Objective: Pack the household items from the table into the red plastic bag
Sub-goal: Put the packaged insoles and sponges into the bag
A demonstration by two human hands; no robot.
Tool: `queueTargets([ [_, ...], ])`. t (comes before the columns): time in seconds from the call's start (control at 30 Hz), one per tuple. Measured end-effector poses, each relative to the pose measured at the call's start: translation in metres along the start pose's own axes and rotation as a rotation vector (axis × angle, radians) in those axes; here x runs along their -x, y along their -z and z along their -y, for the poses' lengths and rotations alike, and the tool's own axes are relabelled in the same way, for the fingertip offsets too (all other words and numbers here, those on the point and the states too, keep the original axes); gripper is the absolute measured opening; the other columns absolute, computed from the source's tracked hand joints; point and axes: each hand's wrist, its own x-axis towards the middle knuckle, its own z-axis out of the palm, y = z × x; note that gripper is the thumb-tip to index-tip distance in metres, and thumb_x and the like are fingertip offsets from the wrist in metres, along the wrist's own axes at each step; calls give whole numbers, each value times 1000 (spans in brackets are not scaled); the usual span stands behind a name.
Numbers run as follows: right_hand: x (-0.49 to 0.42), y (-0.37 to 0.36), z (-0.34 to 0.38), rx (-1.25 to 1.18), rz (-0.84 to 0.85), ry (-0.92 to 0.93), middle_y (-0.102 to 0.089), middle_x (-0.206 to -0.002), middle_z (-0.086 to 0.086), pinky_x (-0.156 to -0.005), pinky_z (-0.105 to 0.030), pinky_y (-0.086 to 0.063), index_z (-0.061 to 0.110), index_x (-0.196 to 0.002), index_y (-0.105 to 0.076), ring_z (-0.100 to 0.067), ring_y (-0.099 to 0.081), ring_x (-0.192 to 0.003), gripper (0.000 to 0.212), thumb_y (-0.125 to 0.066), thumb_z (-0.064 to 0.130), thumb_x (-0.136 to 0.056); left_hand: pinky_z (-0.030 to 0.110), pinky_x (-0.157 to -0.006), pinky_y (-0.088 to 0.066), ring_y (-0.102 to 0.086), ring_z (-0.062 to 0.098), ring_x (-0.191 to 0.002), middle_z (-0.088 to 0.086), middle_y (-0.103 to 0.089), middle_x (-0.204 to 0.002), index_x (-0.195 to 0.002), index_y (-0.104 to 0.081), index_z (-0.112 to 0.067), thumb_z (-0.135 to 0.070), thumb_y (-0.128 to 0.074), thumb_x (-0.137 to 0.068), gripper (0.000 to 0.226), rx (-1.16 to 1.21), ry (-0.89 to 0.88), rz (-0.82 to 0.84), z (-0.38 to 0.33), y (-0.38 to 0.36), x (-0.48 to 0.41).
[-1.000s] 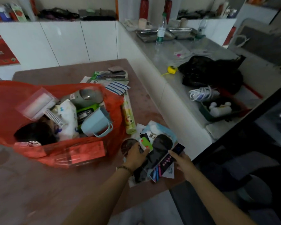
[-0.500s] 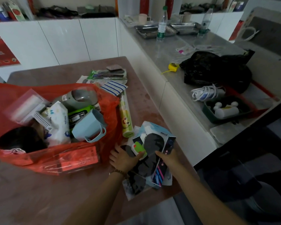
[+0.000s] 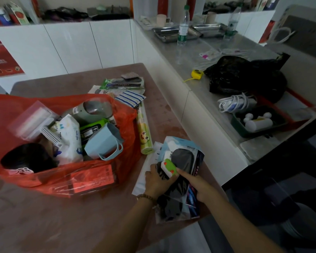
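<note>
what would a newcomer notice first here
The bulging red plastic bag on the left of the table, crammed with items including a pale blue cup, grabs the eye first. Next, the left hand and right hand at the table's near right edge hold a stack of flat packets topped by a small green-and-white gadget.

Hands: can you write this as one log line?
left hand: holds packet pile | right hand: holds it too, finger on green-white item | red bag: open, part-filled

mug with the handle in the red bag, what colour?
The mug is light blue; head view shows it best.
</note>
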Motion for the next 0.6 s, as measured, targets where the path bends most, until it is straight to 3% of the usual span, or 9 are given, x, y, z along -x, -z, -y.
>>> queueTargets([
  [0.1, 5, 2, -5, -73, -19, 4, -71, -106, -18, -73, -35, -56, 5, -111, -67, -30, -68, -94, 42, -77, 25, -76, 41, -108, -32, -37, 32, -128, 10, -44, -130, -130, -36, -30, -79, -62, -58, 91, -207, -11, 56, 3, 12, -2],
  [0.17, 9, 5, -8, -96, -39, 8, -72, -105, -18, -75, -36, -56, 5, -110, -68, -31, -68, -95, 41, -78, 24, -75, 44, -112, -25, -29, 36, -134, 11, -35, -139, -137, -31, -34, -79, -60, -62, 92, -260, -6, 42, 10, 22, -5],
  [0.23, 11, 11, -9, -72, -52, 39, -73, -101, -17, -72, -34, -57, 5, -109, -69, -30, -70, -91, 42, -79, 24, -73, 44, -114, -22, -22, 37, -137, 13, -25, -145, -144, -21, -30, -72, -66, -64, 101, -232, -9, -28, 14, 28, -3],
  [0.33, 13, 12, -12, -35, -57, 104, -74, -98, -15, -62, -28, -58, 7, -108, -69, -28, -72, -84, 41, -81, 22, -72, 43, -111, -34, -34, 28, -134, 9, -32, -146, -142, -22, -15, -77, -71, -48, 123, -8, 40, -20, 9, 25, -5],
  [0.37, 14, 7, -11, -12, -61, 136, -74, -101, -14, -62, -28, -58, 8, -110, -67, -26, -71, -85, 44, -82, 21, -70, 39, -106, -39, -43, 24, -127, 7, -40, -141, -136, -33, -11, -77, -71, -47, 117, 36, 44, 3, 5, 26, -4],
  [0.4, 12, 3, -12, 16, -76, 185, -73, -104, -12, -66, -29, -59, 8, -113, -66, -25, -70, -87, 53, -85, 22, -66, 31, -98, -43, -50, 20, -115, 6, -51, -130, -121, -46, -9, -72, -73, -54, 95, 37, 21, 30, 1, 26, -2],
  [0.47, 9, -5, -14, 39, -118, 243, -71, -110, -9, -81, -38, -59, 11, -119, -62, -25, -68, -95, 79, -91, 31, -49, 23, -82, -43, -53, 15, -95, 7, -60, -107, -96, -55, -15, -48, -74, -74, 45, 29, -37, 61, -5, 28, -1],
  [0.5, 11, -9, -15, 31, -128, 252, -70, -113, -8, -86, -42, -57, 12, -122, -60, -26, -67, -98, 86, -92, 33, -45, 23, -78, -43, -53, 14, -93, 6, -61, -105, -98, -58, -18, -41, -74, -78, 34, 51, -60, 80, -5, 29, -1],
  [0.6, 14, -8, -20, -30, -110, 277, -66, -121, -10, -93, -47, -53, 14, -128, -56, -28, -65, -104, 80, -90, 24, -56, 16, -71, -46, -59, 9, -89, 1, -66, -109, -100, -62, -25, -35, -71, -82, 23, 214, -37, 242, 4, 29, -1],
])
